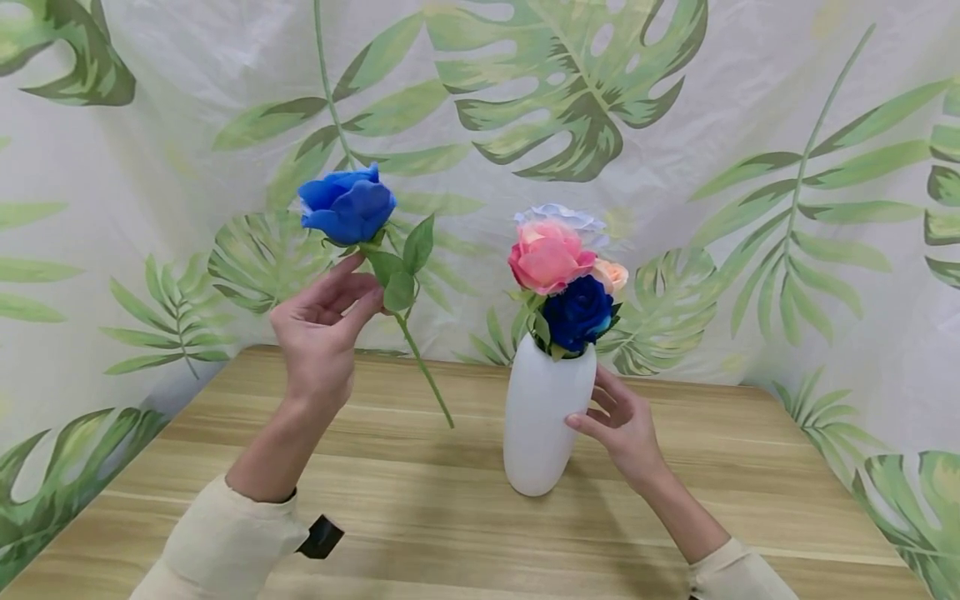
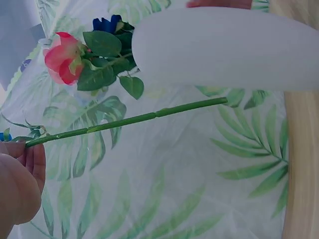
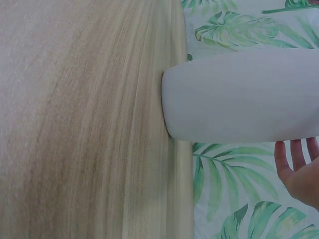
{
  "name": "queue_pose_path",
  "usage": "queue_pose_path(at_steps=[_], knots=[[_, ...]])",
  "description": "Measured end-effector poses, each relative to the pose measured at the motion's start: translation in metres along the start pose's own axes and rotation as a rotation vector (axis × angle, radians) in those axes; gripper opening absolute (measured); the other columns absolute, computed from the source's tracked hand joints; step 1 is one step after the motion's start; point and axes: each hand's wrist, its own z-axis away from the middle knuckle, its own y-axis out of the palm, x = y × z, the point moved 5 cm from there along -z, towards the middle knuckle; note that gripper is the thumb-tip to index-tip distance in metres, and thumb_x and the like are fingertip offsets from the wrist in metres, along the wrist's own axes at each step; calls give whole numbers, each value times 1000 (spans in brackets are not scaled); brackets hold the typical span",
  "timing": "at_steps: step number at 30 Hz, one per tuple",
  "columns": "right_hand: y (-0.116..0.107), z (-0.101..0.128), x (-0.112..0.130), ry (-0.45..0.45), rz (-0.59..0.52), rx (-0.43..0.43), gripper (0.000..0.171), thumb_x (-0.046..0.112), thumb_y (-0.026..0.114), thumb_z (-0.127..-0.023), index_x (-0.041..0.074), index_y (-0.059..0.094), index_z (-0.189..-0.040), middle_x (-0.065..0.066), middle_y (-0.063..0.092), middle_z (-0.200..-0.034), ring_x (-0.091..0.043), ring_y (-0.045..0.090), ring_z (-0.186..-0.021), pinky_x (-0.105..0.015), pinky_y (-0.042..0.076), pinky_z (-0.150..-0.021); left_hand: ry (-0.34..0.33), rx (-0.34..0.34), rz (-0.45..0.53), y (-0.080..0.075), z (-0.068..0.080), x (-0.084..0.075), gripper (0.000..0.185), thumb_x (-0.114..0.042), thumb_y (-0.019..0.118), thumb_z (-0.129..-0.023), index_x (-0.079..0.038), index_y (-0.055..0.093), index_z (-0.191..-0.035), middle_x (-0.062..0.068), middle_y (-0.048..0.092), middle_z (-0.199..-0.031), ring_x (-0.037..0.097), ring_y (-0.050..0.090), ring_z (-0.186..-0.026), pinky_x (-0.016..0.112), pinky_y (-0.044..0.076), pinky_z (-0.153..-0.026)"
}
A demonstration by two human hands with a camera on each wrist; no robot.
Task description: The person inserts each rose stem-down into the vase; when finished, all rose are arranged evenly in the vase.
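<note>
In the head view my left hand [image 1: 326, 325] pinches a bright blue artificial rose [image 1: 347, 204] just below its bloom. Its green stem [image 2: 124, 119] slants down over the table, with the lower end free in the air left of the vase. A tall white vase [image 1: 536, 417] stands on the table, and my right hand [image 1: 618, 425] holds its right side, thumb in front and fingers farther back. From the vase's mouth rise a pink rose [image 1: 551, 257], a dark blue rose [image 1: 577, 314], a pale blue flower [image 1: 562, 218] and a small peach one [image 1: 611, 275].
The wood-grain table [image 1: 420, 533] runs back to a hanging cloth [image 1: 487, 167] printed with green leaves. A black strap end [image 1: 321, 537] sticks out by the left sleeve [image 1: 225, 533].
</note>
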Motion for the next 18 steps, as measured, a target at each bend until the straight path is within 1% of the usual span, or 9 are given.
queue_pose_path(at_steps=[3, 7, 11, 14, 18], knots=[[0, 0, 0, 0, 0, -2, 73, -13, 74, -86, -1, 48, -152, 5, 62, -142, -14, 65, -120, -30, 59, -94, 17, -40, 42, 6, 0, -1, 42, 28, 68, -80, 8, 75, -116, 6, 77, -87, 16, 74, -77, 27, 64, -69], [0, 0, 0, 2, -2, -2, 73, -13, 74, -86, -1, 48, -152, 6, 62, -142, -14, 65, -120, -30, 59, -94, 33, -81, 96, 12, 1, -2, 39, 24, 72, -81, 5, 76, -115, 7, 76, -86, 16, 74, -75, 28, 64, -69], [0, 0, 0, 4, -6, -1, 73, -13, 74, -86, -2, 48, -152, 6, 62, -142, -14, 64, -120, -30, 59, -95, 37, -116, 197, 16, 2, -3, 36, 21, 76, -81, 7, 74, -115, 11, 76, -86, 18, 75, -74, 29, 64, -68], [0, 0, 0, 3, -9, 1, 73, -13, 74, -86, -1, 47, -153, 5, 62, -142, -15, 64, -120, -30, 59, -95, 39, -145, 272, 18, 4, -2, 37, 17, 80, -79, 9, 73, -115, 14, 76, -87, 20, 75, -75, 30, 64, -69], [0, 0, -1, -1, -12, 3, 73, -13, 74, -86, -1, 48, -152, 4, 62, -142, -15, 64, -120, -30, 59, -95, 33, -209, 321, 20, 6, 1, 37, 19, 79, -79, 9, 72, -115, 15, 75, -86, 20, 74, -73, 30, 64, -69]])
